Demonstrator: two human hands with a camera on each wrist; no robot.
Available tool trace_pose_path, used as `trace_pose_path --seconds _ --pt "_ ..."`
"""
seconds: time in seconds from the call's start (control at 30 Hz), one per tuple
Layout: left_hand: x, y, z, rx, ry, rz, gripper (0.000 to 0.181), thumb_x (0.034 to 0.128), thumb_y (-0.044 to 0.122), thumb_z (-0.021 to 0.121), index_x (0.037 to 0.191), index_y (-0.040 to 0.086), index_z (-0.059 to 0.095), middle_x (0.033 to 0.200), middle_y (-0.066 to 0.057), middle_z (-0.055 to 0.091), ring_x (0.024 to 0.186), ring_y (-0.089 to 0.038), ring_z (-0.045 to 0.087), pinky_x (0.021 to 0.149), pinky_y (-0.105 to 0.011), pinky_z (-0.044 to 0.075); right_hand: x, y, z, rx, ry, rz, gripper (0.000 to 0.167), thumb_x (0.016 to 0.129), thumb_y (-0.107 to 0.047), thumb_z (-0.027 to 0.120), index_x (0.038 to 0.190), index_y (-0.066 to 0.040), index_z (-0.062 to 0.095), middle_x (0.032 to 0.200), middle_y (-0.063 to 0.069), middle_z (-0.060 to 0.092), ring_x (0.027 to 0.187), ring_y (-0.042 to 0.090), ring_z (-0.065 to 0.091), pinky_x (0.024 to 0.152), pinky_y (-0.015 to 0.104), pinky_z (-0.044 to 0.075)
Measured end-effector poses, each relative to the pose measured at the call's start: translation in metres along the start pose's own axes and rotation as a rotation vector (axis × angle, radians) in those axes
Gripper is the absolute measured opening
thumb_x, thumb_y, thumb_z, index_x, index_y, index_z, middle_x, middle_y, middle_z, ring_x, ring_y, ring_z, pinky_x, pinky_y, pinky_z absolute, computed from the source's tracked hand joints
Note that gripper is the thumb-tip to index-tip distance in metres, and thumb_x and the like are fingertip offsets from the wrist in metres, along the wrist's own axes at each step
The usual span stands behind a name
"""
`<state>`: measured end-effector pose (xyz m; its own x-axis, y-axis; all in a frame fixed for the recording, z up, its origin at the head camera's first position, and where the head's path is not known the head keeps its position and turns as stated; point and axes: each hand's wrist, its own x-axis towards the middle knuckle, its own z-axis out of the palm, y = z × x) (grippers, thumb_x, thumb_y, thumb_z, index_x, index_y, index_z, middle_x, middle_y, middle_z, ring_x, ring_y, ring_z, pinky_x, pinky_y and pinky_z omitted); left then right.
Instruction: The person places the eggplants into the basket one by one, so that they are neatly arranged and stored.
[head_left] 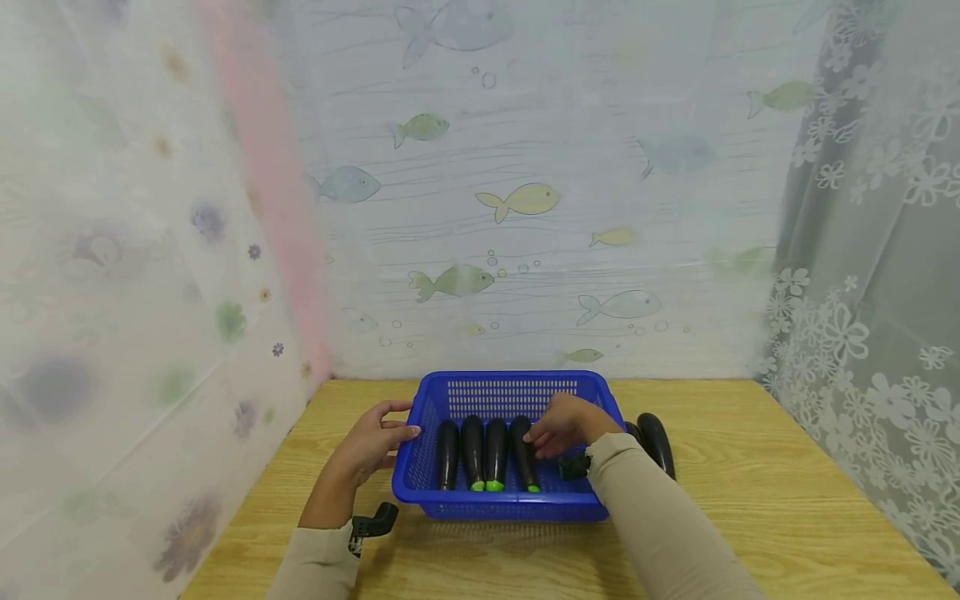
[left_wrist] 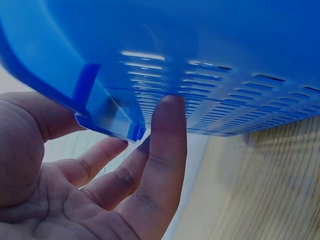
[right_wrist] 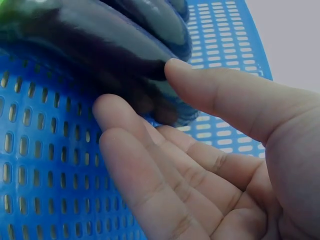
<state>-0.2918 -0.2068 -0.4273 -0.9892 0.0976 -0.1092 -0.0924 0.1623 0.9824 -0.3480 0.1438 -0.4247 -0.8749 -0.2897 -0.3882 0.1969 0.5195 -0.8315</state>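
A blue perforated plastic basket [head_left: 498, 497] stands on the table, with several dark eggplants lying side by side in it, some showing bright green ends toward me. My left hand [head_left: 369, 443] grips the basket's left rim, its thumb over the edge and its fingers under and against the outer wall [left_wrist: 210, 92]. Inside the basket, my right hand [head_left: 564, 425] is at the rightmost eggplant [head_left: 521, 446] of the row. In the right wrist view the thumb tip touches that eggplant [right_wrist: 95, 37], while the loosely extended fingers [right_wrist: 130, 165] lie apart from it.
To the right of the basket, more eggplants [head_left: 657, 446] lie on the wood-grain table [head_left: 720, 508], partly hidden by my right forearm. A fish-patterned curtain [head_left: 525, 250] hangs behind the table, with flowered sheets at the left and right sides.
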Motion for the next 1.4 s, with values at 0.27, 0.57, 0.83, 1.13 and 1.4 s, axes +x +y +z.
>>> trace_pose_path --seconds 0.27,0.57,0.83,1.13,1.4 --pt "0.0 0.001 -0.001 -0.006 -0.009 0.001 0.059 0.097 0.013 0.073 0.15 0.011 0.046 0.128 -0.022 0.069 0.104 -0.033 0.074 0.082 -0.055 0.063 -0.006 -0.005 0.001 -0.003 0.01 -0.001 0.034 0.087 -0.012 0.083 0.112 0.005 0.067 0.094 0.018 0.078 0.083 0.034 0.079 0.073 0.042 0.065" --pt "0.0 0.001 -0.002 -0.003 -0.029 0.008 0.06 0.0972 0.013 0.072 0.15 0.009 0.044 0.127 -0.025 0.068 0.104 -0.035 0.073 0.082 -0.055 0.063 -0.009 -0.006 -0.002 -0.026 0.019 -0.001 0.036 0.087 -0.015 0.083 0.111 0.005 0.065 0.095 0.018 0.078 0.08 0.031 0.079 0.072 0.041 0.065" --pt "-0.002 0.002 -0.002 -0.005 -0.037 0.013 0.06 0.0978 0.013 0.072 0.151 0.009 0.043 0.129 -0.027 0.067 0.107 -0.038 0.072 0.082 -0.055 0.063 -0.015 -0.009 -0.007 -0.039 0.013 -0.032 0.043 0.087 -0.02 0.084 0.117 0.005 0.065 0.097 0.018 0.078 0.083 0.031 0.079 0.072 0.042 0.065" --pt "-0.003 0.002 -0.002 -0.011 -0.034 0.015 0.06 0.0972 0.013 0.072 0.151 0.009 0.044 0.129 -0.026 0.067 0.105 -0.035 0.073 0.082 -0.054 0.064 -0.025 -0.015 -0.014 -0.039 0.008 -0.082 0.038 0.09 -0.025 0.082 0.117 -0.001 0.072 0.106 0.014 0.078 0.088 0.03 0.078 0.074 0.043 0.065" --pt "-0.001 0.001 -0.002 -0.009 -0.013 0.006 0.058 0.0968 0.012 0.072 0.149 0.011 0.047 0.126 -0.022 0.069 0.102 -0.033 0.073 0.081 -0.053 0.064 -0.036 -0.017 -0.023 -0.047 0.001 -0.139 0.046 0.091 -0.026 0.081 0.127 -0.001 0.069 0.113 0.017 0.077 0.091 0.028 0.078 0.077 0.045 0.065"
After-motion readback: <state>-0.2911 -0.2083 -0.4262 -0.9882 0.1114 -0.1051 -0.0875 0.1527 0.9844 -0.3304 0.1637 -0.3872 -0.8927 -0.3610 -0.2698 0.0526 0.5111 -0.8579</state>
